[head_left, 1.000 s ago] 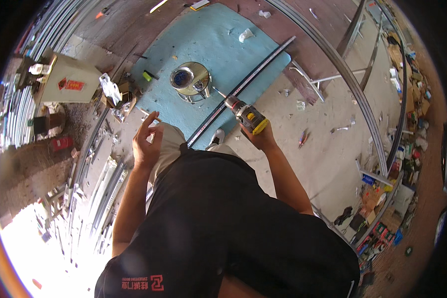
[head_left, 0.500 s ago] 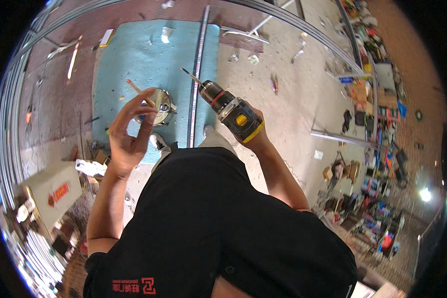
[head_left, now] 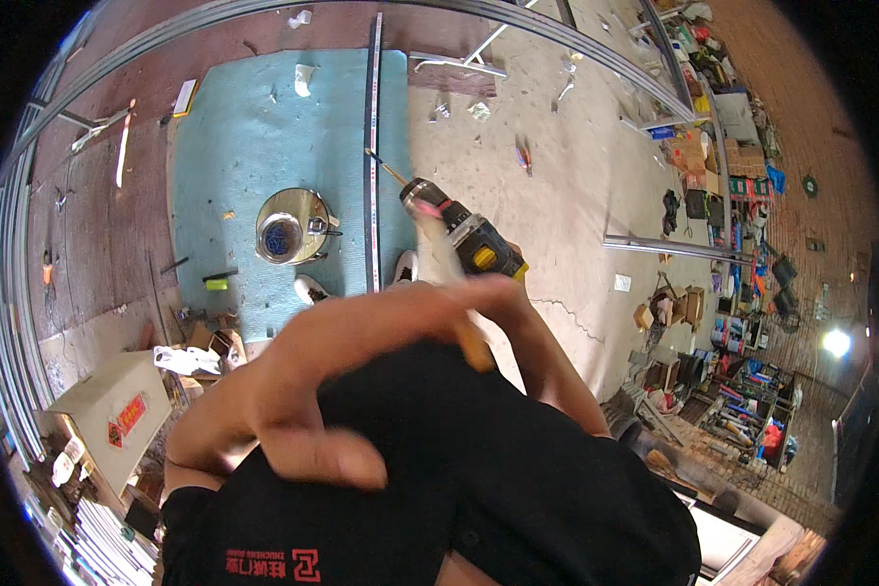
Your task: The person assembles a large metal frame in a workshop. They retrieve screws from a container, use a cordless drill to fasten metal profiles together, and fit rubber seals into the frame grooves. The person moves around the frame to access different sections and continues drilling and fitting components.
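Note:
In my right hand [head_left: 518, 298] is a black and yellow cordless drill [head_left: 479, 247] with a long bit pointing up and left. The bit's tip overlaps a long, narrow metal bar [head_left: 372, 195] in the picture; I cannot tell whether they touch. My left hand [head_left: 342, 342], blurred, stretches across my body to the right, its thumb spread. Between its fingers is a slim pale pen-like stick [head_left: 441, 249], pink at one end and orange at the other. The left hand hides part of my right hand and the drill's grip.
A round shiny stool [head_left: 306, 207] bears a bowl of small bluish pieces [head_left: 281, 237] on the blue mat [head_left: 234, 127]. Metal rails [head_left: 674, 246] lie on the right. Boxes and tools line the right wall, and a pale cabinet [head_left: 117, 410] stands at lower left.
My left hand has swung from above the stool to the right and toward me, carrying the stick across the drill. The stool and its bowl are uncovered. The drill has moved slightly right and down.

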Demonstrator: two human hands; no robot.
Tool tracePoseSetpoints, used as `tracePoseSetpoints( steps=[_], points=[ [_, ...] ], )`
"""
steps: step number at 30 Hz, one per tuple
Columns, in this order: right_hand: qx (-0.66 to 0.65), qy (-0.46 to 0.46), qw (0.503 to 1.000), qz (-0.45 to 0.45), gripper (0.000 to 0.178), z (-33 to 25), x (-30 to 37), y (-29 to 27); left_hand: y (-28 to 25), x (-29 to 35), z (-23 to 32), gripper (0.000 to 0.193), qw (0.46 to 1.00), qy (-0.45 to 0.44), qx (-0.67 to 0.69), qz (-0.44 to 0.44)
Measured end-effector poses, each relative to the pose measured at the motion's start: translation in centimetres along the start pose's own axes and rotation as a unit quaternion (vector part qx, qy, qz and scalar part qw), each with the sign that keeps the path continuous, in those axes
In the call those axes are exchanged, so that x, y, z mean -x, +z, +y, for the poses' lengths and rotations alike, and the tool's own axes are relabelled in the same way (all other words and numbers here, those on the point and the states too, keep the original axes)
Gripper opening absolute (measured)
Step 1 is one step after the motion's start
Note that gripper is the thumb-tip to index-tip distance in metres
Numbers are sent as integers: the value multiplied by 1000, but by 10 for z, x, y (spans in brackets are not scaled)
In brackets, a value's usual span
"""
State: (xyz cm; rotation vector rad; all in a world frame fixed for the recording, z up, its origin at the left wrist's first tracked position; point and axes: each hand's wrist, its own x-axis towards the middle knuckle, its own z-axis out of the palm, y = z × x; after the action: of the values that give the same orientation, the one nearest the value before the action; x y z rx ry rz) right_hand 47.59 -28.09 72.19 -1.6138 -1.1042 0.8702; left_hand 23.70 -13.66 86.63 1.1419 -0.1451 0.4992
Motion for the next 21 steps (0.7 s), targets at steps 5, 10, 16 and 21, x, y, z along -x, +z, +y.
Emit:
tracePoseSetpoints(
  steps=[5,10,16,21],
  points=[
    [60,3,998,-29,34,12,1,-15,44,-50,-2,100,980,116,142,-76],
    [165,-91,981,-47,19,19,-13,-37,71,-81,-19,122,929,266,228,-122],
    [112,-59,989,-81,17,39,-34,-53,102,-88,-26,119,933,249,258,-27],
    [76,-57,986,-139,16,73,-51,-62,92,-99,-25,96,965,23,230,-121]
  ],
)
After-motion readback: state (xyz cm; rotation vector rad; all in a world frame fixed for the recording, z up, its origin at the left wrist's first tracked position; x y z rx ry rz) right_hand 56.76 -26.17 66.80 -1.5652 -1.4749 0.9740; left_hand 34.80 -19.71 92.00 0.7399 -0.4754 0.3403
